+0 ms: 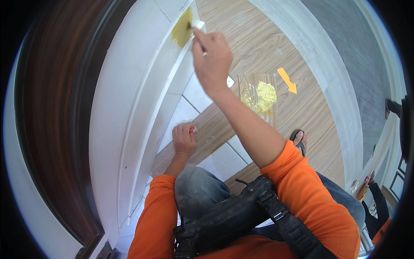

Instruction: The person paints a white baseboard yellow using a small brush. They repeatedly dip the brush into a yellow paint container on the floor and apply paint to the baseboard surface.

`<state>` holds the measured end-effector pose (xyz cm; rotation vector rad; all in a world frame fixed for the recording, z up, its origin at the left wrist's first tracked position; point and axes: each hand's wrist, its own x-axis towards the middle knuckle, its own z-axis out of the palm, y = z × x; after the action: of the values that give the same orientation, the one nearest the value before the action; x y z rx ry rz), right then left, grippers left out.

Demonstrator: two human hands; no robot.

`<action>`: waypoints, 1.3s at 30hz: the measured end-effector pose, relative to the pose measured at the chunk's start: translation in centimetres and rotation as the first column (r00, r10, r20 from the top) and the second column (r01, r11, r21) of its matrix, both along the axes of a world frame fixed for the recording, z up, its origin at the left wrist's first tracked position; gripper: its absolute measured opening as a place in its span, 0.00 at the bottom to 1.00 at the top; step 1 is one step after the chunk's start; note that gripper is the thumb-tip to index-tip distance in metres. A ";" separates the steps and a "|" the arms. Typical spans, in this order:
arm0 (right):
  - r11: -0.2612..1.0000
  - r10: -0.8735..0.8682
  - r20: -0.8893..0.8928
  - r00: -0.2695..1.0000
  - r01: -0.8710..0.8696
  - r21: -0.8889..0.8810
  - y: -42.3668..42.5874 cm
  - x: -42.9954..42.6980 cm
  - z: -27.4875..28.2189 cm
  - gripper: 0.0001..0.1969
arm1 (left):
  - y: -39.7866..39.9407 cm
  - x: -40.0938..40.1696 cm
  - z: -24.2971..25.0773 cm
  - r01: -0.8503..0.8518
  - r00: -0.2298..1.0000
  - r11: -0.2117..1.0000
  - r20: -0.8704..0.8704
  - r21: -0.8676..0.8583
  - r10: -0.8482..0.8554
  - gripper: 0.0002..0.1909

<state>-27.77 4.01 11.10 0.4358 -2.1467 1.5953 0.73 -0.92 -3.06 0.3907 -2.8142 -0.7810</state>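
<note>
My right hand (pixel 212 58) is closed around a thin-handled tool (pixel 198 37), its tip against a patch of yellow paste (pixel 183 28) on the white wall trim (pixel 145 106). Whether that tool is a brush or a small spatula, I cannot tell. Lower and to the left, my left hand (pixel 183 137) grips a small red and whitish thing (pixel 193 129), mostly hidden by the fingers, near the trim. On the wood-look floor right of my right forearm lies a clear sheet (pixel 242 77), bearing a mound of pale yellow paste (pixel 266 92) and smears.
An orange arrow (pixel 287 81) marks the wood-look floor (pixel 310 106). White tiles (pixel 223 163) show between brown strips. My sandalled foot (pixel 300 140) stands at right. A dark wooden door (pixel 48 97) is at far left. Other people's foot (pixel 388 108) and arm (pixel 376 197) appear at the right rim.
</note>
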 end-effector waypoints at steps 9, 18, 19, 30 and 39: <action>0.991 -0.065 0.084 0.994 0.074 -0.115 -0.8 1.1 -0.1 0.16 | 0.0 0.2 -0.2 -0.009 0.999 1.000 0.032 0.006 0.009 0.18; 0.998 -0.046 0.039 0.998 0.048 -0.042 0.2 4.0 -0.4 0.14 | -0.1 0.3 0.0 0.001 1.000 1.000 0.021 0.007 -0.001 0.16; 0.995 -0.086 0.050 0.995 0.088 -0.040 0.3 2.9 -0.5 0.13 | -0.1 0.2 0.0 -0.001 1.000 1.000 0.014 0.002 0.000 0.16; 0.984 0.130 0.120 0.984 -0.113 -0.140 -0.2 7.3 0.1 0.16 | -0.3 0.4 -0.1 -0.008 0.999 1.000 0.035 -0.006 0.008 0.14; 0.994 -0.032 0.133 0.991 0.046 -0.102 0.4 -1.5 -0.4 0.12 | -0.1 0.0 0.3 -0.012 1.000 1.000 0.016 0.009 0.012 0.15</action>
<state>-29.27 4.46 10.71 0.2611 -2.1390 1.7487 0.78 -1.00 -2.80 0.4166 -2.8218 -0.7913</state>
